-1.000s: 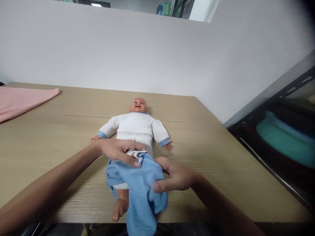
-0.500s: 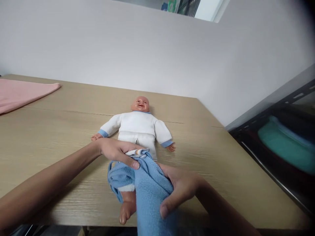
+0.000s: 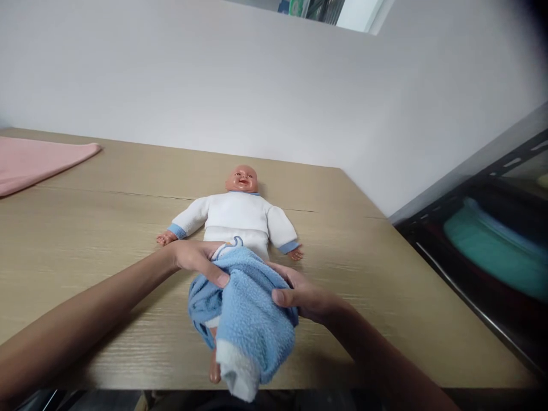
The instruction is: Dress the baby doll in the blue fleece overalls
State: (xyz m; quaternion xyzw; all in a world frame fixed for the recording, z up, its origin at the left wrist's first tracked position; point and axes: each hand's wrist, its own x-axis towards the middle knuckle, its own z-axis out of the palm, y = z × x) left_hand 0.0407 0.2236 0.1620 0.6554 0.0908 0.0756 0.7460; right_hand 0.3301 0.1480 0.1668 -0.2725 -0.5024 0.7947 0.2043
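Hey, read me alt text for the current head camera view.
The person's left hand and right hand hold a white-cuffed blue garment over the lower body of a doll. It lies face up in a white top on a tan table, a pink cloth at far left.

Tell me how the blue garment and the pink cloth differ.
The blue garment is bunched up; the pink cloth lies flat. The blue garment has white trim, while the visible part of the pink cloth is plain pink. The left hand and right hand hold the blue garment; neither touches the pink cloth. Both are fabric.
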